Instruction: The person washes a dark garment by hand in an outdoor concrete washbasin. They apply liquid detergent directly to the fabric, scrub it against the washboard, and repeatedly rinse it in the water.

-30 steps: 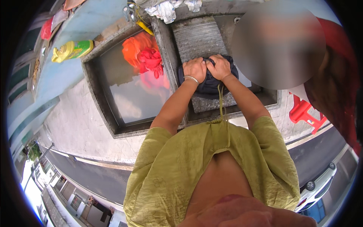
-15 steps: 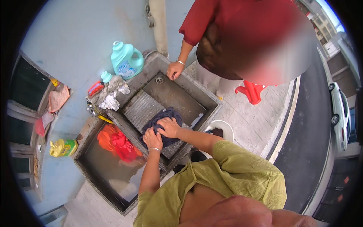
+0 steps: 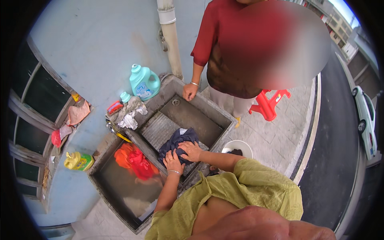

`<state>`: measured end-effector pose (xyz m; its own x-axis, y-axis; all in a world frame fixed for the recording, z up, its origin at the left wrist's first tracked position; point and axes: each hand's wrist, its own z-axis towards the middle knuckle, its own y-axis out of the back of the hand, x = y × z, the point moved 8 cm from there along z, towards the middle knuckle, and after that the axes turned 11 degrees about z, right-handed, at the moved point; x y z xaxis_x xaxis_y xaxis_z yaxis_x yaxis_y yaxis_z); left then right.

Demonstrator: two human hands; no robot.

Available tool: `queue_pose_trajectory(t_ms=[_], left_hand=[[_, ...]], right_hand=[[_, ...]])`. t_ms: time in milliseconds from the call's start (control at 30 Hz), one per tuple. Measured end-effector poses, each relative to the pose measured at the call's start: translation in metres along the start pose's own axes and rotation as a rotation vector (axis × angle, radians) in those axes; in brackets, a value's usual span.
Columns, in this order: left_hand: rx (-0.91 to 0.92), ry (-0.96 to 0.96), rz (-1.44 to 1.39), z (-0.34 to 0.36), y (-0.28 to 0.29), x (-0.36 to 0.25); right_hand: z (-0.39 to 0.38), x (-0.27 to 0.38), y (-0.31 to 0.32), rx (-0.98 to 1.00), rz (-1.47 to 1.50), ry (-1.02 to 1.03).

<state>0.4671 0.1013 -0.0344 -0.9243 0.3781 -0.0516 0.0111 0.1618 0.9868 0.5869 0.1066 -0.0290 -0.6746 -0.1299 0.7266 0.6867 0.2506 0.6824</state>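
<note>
A bunched dark navy garment (image 3: 175, 141) lies wet on the ridged washboard slab (image 3: 163, 126) in the upper basin of a concrete sink. My left hand (image 3: 174, 162) grips its near edge, the fingers bent over the cloth. My right hand (image 3: 191, 151) is closed on the garment's right side, close beside the left. A small pale patch shows at the garment's top edge. Folds hide some of my fingertips. In the lower basin, orange-red cloth (image 3: 140, 163) sits partly in cloudy water.
A turquoise detergent jug (image 3: 144, 86), a red brush (image 3: 115, 107) and grey rags (image 3: 130, 114) line the sink's wall side. A yellow bottle (image 3: 78, 161) stands farther left. Someone's hand (image 3: 190, 92) rests at the far rim. Right are a white bucket (image 3: 249, 149) and red stool (image 3: 266, 106).
The view has shifted, so the sink appears lower and farther right. The garment's folds have changed, and a pale patch now shows on it. My fingers look less tightly curled.
</note>
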Motion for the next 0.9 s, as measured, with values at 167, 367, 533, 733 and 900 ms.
queue_pose_trajectory(t_ms=[167, 367, 533, 733, 900], left_hand=[[-0.032, -0.003, 0.023, 0.004, 0.002, 0.001], [0.074, 0.060, 0.000, 0.011, 0.027, -0.001], [0.017, 0.092, -0.148, 0.022, 0.026, 0.015], [-0.272, 0.256, -0.843, 0.010, 0.017, 0.057], [-0.113, 0.470, -1.771, -0.020, 0.074, 0.044]], right_hand=[[-0.002, -0.004, -0.002, 0.001, 0.031, -0.006], [-0.012, 0.001, 0.003, -0.009, 0.023, -0.031], [-0.026, 0.002, 0.011, -0.059, 0.124, 0.031], [-0.059, 0.006, 0.041, -0.279, 0.207, 0.145], [-0.067, -0.029, 0.031, -0.263, 0.499, 0.140]])
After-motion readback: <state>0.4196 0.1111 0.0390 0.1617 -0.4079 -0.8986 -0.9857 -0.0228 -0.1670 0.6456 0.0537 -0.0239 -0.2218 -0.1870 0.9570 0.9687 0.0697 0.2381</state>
